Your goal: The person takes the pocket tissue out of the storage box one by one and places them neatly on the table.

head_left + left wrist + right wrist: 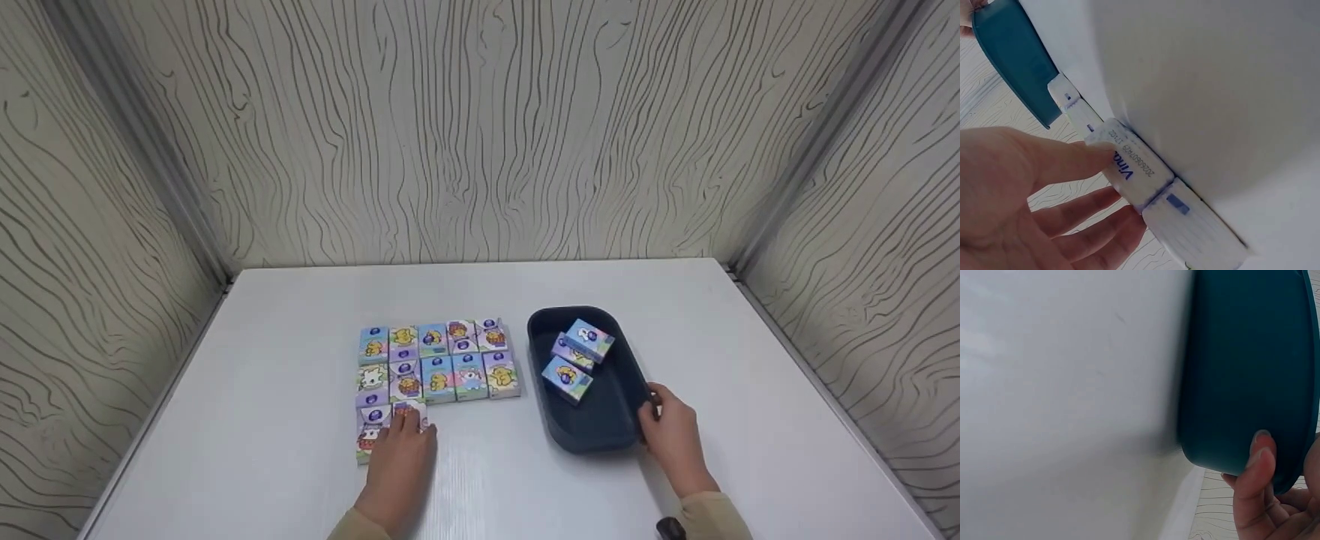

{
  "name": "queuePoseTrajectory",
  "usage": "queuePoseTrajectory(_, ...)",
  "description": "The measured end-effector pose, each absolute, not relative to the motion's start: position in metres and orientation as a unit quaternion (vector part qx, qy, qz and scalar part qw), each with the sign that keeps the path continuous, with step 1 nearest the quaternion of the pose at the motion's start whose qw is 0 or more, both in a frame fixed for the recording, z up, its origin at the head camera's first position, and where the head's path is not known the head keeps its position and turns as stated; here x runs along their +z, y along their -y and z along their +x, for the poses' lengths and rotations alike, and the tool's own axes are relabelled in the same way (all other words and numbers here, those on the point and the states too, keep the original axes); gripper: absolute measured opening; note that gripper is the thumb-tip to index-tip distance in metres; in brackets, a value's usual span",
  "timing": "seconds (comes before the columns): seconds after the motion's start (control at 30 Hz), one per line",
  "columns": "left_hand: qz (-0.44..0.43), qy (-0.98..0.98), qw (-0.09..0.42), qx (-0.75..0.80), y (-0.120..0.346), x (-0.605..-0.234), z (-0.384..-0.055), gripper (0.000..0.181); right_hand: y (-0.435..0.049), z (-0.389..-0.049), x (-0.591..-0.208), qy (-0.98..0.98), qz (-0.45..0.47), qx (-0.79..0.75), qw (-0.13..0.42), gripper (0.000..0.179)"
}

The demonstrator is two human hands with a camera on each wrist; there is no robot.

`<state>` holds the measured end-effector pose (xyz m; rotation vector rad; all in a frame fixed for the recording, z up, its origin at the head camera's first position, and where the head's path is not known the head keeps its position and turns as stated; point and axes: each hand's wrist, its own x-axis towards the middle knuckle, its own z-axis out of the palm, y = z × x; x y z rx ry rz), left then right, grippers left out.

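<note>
My left hand (401,457) pinches a tissue pack (409,411) at the near end of a block of packs, thumb on one side and fingertips on the other. The left wrist view shows the blue lettering and a printed date on this pack (1131,163), which stands against a neighbouring pack (1193,225). My right hand (673,427) grips the near right rim of a dark blue-green plastic bin (600,431). Inside the bin lie loose tissue packs, one of them (568,379) nearest me. The right wrist view has the bin's outer wall (1247,371) with fingers (1258,472) against it.
Several tissue packs with cartoon prints (439,379) lie in tight rows left of the bin, on a white table (255,390). Wood-grain patterned panels (465,135) stand behind and at both sides. A dark object (670,528) is by the right sleeve.
</note>
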<state>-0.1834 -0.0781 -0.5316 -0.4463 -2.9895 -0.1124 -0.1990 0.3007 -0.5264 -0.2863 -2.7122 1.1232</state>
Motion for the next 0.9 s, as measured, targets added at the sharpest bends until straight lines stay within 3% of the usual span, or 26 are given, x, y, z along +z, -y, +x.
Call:
queuePoseTrajectory(0.23,-0.166,0.982,0.056,-0.075,0.060,-0.520,-0.188,0.037,-0.301,-0.199,-0.526,0.913,-0.100,0.382,0.099,0.038)
queuePoseTrajectory(0.63,-0.253,0.956,0.038,-0.145,-0.026,-0.485,-0.221,0.054,-0.298,-0.198,-0.526,0.908,-0.100,0.395,0.097,0.039)
queuePoseTrajectory(0.9,-0.304,0.945,0.036,-0.112,-0.078,-0.484,-0.243,0.046,-0.300,-0.198,-0.526,0.910,-0.101,0.389,0.102,0.039)
